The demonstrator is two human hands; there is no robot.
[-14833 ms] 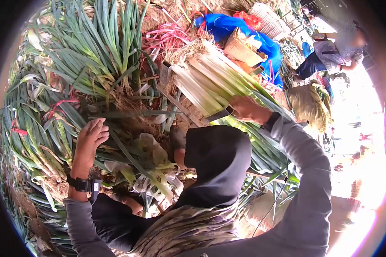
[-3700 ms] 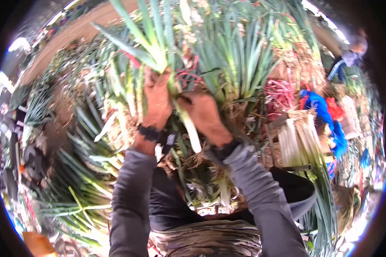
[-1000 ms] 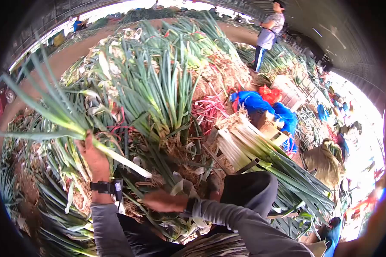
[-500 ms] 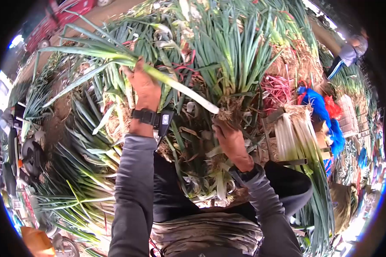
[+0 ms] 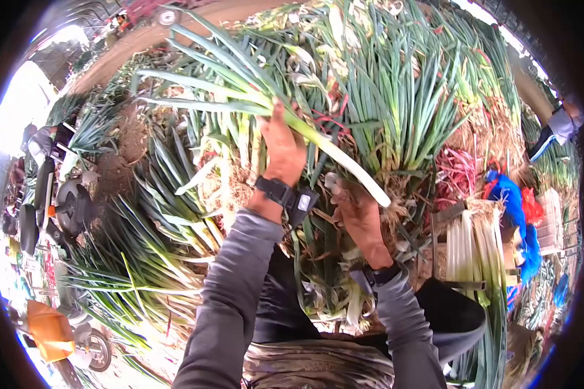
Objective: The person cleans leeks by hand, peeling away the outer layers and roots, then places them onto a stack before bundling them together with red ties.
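Note:
A long green onion slants across the view, leaves up to the left and white stem down to the right. My left hand is closed around it where leaves and stem meet. Below the white stem, my right hand has its fingers curled, with a small pale bit at its fingertips; I cannot tell what it grips. The stem's lower end overlaps the back of this hand. Just behind stands an upright bunch of green onions, roots down.
Trimmed white-stemmed onions lie in a wooden frame at right, near red ties and a blue bundle. More onions are heaped at left. Another person is at far right; an orange-covered vehicle stands lower left.
The view has shifted, so the scene sits further right. My right hand has gone from the onion's root end to beneath its white stem; the end now looks bare. My left hand keeps its hold.

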